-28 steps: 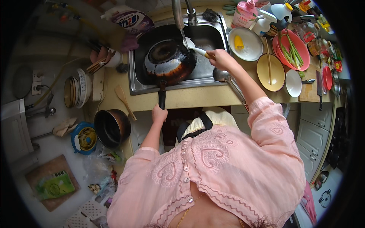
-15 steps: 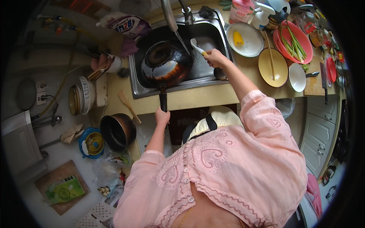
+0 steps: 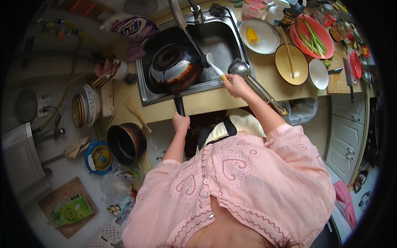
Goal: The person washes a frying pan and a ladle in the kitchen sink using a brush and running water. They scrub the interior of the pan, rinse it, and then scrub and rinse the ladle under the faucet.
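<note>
My left hand (image 3: 180, 122) is closed round the black handle of a wok (image 3: 175, 68). The wok lies bottom up in the sink (image 3: 142, 93), its underside scorched black and brown with a shiny wet patch. My right hand (image 3: 237, 86) grips a white brush with a yellow handle part (image 3: 216, 68). The brush head is just right of the wok; its bristles are hard to make out. A stream of water runs from the faucet (image 3: 178, 14) close to the brush head. A metal ladle (image 3: 240, 67) rests at the sink's right edge, its long handle passing beside my right forearm.
Right of the sink stand a white bowl with a yellow piece (image 3: 264, 39), a yellow bowl with chopsticks (image 3: 297, 72), a small white bowl (image 3: 319, 74) and a red basin of green stalks (image 3: 294, 38). A knife (image 3: 348, 78) lies farther right. A dark pot (image 3: 126, 144) stands at left.
My right hand and the brush have moved slightly nearer to me. The ladle's long handle now shows beside my forearm. The whole view has shifted a little.
</note>
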The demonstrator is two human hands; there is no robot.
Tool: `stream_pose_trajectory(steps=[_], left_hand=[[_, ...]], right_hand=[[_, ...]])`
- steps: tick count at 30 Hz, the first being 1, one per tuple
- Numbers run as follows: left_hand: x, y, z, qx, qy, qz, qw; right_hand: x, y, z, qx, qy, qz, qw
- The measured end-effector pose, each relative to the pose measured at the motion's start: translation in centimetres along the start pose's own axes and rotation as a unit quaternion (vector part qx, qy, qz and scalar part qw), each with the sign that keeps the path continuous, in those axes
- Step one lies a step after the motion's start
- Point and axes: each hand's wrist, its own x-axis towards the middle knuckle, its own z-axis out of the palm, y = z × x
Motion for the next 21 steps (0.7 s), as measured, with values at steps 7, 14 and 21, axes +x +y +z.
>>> stream_pose_trajectory(steps=[7, 14, 21], left_hand=[[-0.1, 0.8, 0.0, 0.013, 0.012, -0.015, 1.0], [-0.3, 0.5, 0.2, 0.004, 0.011, -0.007, 1.0], [0.0, -0.2, -0.5, 0.01, -0.003, -0.02, 1.0]], right_hand=[[1.8, -0.9, 0.9, -0.217, 0.068, -0.254, 0.94], [9.7, -2.6, 1.7, -0.273, 0.105, -0.184, 0.938], [11.9, -4.1, -1.3, -0.318, 0.07, -0.191, 0.926]])
